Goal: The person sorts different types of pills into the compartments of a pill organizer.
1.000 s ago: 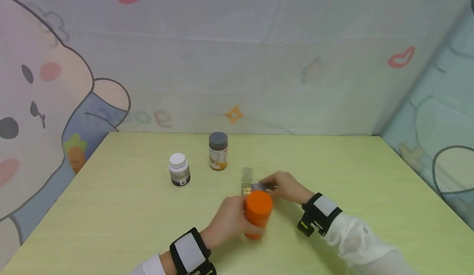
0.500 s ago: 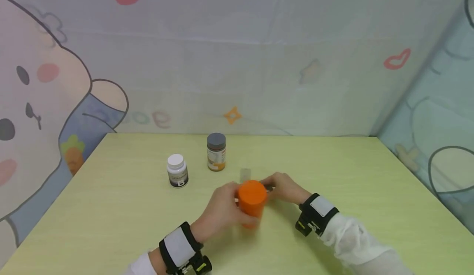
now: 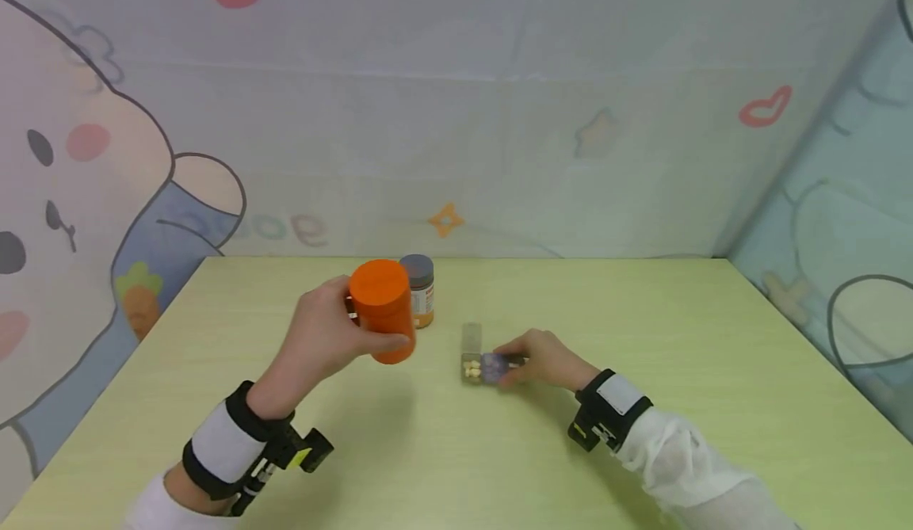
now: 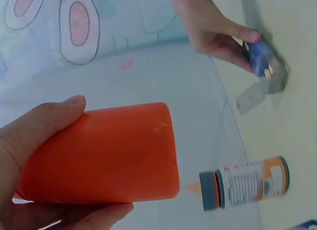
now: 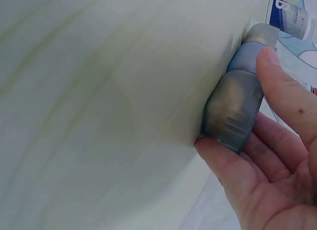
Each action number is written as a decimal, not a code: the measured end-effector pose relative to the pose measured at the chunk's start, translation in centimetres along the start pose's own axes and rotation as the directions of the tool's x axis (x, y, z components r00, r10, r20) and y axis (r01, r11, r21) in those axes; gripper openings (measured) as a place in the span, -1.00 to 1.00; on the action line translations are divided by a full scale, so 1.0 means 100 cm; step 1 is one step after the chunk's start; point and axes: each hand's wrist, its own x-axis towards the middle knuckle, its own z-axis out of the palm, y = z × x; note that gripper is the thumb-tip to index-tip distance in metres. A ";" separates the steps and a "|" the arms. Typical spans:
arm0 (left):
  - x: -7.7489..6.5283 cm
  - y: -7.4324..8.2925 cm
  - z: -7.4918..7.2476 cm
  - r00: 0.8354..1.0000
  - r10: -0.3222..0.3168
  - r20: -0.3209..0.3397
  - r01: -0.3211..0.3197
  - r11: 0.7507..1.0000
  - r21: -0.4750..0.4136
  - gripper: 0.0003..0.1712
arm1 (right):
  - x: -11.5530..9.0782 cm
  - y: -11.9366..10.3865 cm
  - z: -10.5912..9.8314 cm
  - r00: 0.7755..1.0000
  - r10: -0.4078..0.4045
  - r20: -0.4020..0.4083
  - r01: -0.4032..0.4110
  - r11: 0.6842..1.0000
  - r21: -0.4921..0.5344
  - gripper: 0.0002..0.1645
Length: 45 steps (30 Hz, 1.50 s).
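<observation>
My left hand (image 3: 317, 332) grips an orange bottle (image 3: 385, 308) with an orange cap, held upright above the table. Its thumb and fingers wrap the sides, and the bottle fills much of the left wrist view. On the table, my right hand (image 3: 549, 361) pinches the right end of a small pill organizer (image 3: 494, 368) with grey and blue compartments. The organizer's left compartment has its clear lid (image 3: 471, 337) flipped back, and pale tablets (image 3: 471, 369) show inside. In the right wrist view, thumb (image 5: 277, 76) and fingers hold the organizer's grey end from both sides.
A grey-capped bottle (image 3: 422, 300) with a white and orange label stands at the back, partly behind the orange bottle. The white bottle (image 5: 290, 17) is hidden behind my left hand in the head view. A printed cloth (image 3: 499, 118) hangs behind the table's back edge.
My left hand has carried the orange bottle up and to the left, away from the pill organizer, which now shows more. The right hand has stayed at the organizer.
</observation>
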 end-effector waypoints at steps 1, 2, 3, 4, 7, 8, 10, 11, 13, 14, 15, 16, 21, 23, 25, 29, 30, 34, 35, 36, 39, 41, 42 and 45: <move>-0.001 -0.006 -0.005 1.000 -0.006 -0.011 0.007 1.000 0.016 -0.45 | 0.000 0.000 0.000 1.000 0.003 0.000 -0.003 1.000 -0.002 -0.42; -0.002 -0.013 -0.010 1.000 -0.019 -0.023 0.020 0.999 0.032 -0.44 | 0.000 -0.001 0.000 1.000 0.007 -0.001 -0.007 1.000 -0.004 -0.42; -0.003 -0.021 -0.014 0.999 -0.033 -0.034 0.035 0.998 0.048 -0.44 | 0.000 -0.001 0.000 1.000 0.011 -0.003 -0.011 1.000 -0.005 -0.42; -0.005 -0.029 -0.018 0.998 -0.048 -0.045 0.051 0.996 0.066 -0.43 | 0.000 -0.002 0.000 1.000 0.016 -0.003 -0.016 1.000 -0.002 -0.42; -0.010 -0.058 -0.027 0.992 -0.108 -0.068 0.115 0.987 0.110 -0.43 | 0.001 -0.003 0.000 1.000 0.027 -0.004 -0.027 1.000 0.008 -0.43; -0.012 -0.068 -0.029 0.989 -0.130 -0.073 0.138 0.982 0.128 -0.42 | 0.001 -0.003 0.000 1.000 0.029 -0.005 -0.029 0.999 0.013 -0.43; -0.015 -0.086 -0.031 0.982 -0.173 -0.074 0.183 0.969 0.163 -0.40 | 0.001 -0.004 0.000 0.999 0.033 -0.004 -0.033 0.999 0.022 -0.43; -0.017 -0.095 -0.032 0.978 -0.195 -0.071 0.205 0.963 0.173 -0.38 | 0.001 -0.004 0.000 0.999 0.032 -0.004 -0.032 0.999 0.021 -0.42; -0.021 -0.109 -0.033 0.971 -0.230 -0.066 0.238 0.951 0.197 -0.34 | 0.003 -0.004 0.001 1.000 0.027 -0.002 -0.027 0.999 0.020 -0.42; -0.023 -0.116 -0.034 0.968 -0.244 -0.062 0.252 0.946 0.206 -0.33 | 0.003 -0.004 0.002 1.000 0.024 -0.001 -0.024 1.000 0.017 -0.42; -0.025 -0.121 -0.034 0.964 -0.259 -0.057 0.265 0.941 0.210 -0.31 | 0.003 -0.004 0.002 1.000 0.020 -0.001 -0.020 1.000 0.014 -0.41; -0.027 -0.126 -0.034 0.961 -0.271 -0.053 0.276 0.938 0.211 -0.30 | 0.004 -0.003 0.003 1.000 0.016 0.000 -0.016 1.000 0.011 -0.41; -0.036 -0.137 -0.036 0.956 -0.287 -0.058 0.292 0.930 0.224 -0.33 | 0.004 -0.004 0.003 1.000 0.015 0.001 -0.015 1.000 0.001 -0.41; -0.037 -0.137 -0.036 0.958 -0.280 -0.065 0.287 0.930 0.229 -0.35 | 0.003 -0.004 0.002 1.000 0.019 0.000 -0.019 1.000 -0.003 -0.40; -0.038 -0.136 -0.035 0.958 -0.280 -0.061 0.287 0.932 0.220 -0.34 | 0.003 -0.003 0.001 1.000 0.017 -0.003 -0.017 1.000 -0.008 -0.40; -0.037 -0.132 -0.036 0.951 -0.307 -0.033 0.308 0.931 0.198 -0.10 | 0.002 -0.002 0.002 1.000 0.013 -0.013 -0.013 1.000 -0.004 -0.41; -0.037 -0.129 -0.036 0.949 -0.314 -0.035 0.314 0.929 0.196 0.01 | 0.001 -0.002 0.002 1.000 0.014 -0.013 -0.014 1.000 0.001 -0.41; -0.036 -0.107 -0.035 0.955 -0.208 -0.213 0.243 0.959 0.149 0.20 | -0.001 -0.004 0.002 1.000 0.023 -0.007 -0.023 1.000 0.021 -0.41; -0.035 -0.099 -0.033 0.949 -0.145 -0.280 0.186 0.975 0.123 0.16 | -0.002 -0.004 0.002 1.000 0.026 -0.006 -0.026 0.999 0.022 -0.40; -0.034 -0.091 -0.031 0.936 -0.066 -0.346 0.106 0.990 0.097 0.07 | -0.002 -0.005 0.002 1.000 0.029 -0.006 -0.029 0.999 0.022 -0.40; -0.026 -0.068 -0.018 0.886 0.161 -0.435 -0.153 0.987 0.054 -0.22 | -0.004 -0.005 0.002 0.999 0.040 -0.011 -0.040 0.999 0.023 -0.40; -0.018 -0.056 -0.007 0.883 0.246 -0.400 -0.268 0.964 0.002 -0.35 | -0.006 -0.005 0.002 0.999 0.046 -0.012 -0.045 0.998 0.039 -0.40; -0.013 -0.050 0.000 0.895 0.261 -0.362 -0.292 0.956 -0.035 -0.40 | -0.006 -0.005 0.002 0.999 0.047 -0.012 -0.047 0.998 0.048 -0.40; 0.002 -0.040 0.020 0.953 0.224 -0.205 -0.257 0.954 -0.152 -0.44 | -0.007 -0.007 0.003 0.999 0.046 -0.010 -0.045 0.997 0.065 -0.40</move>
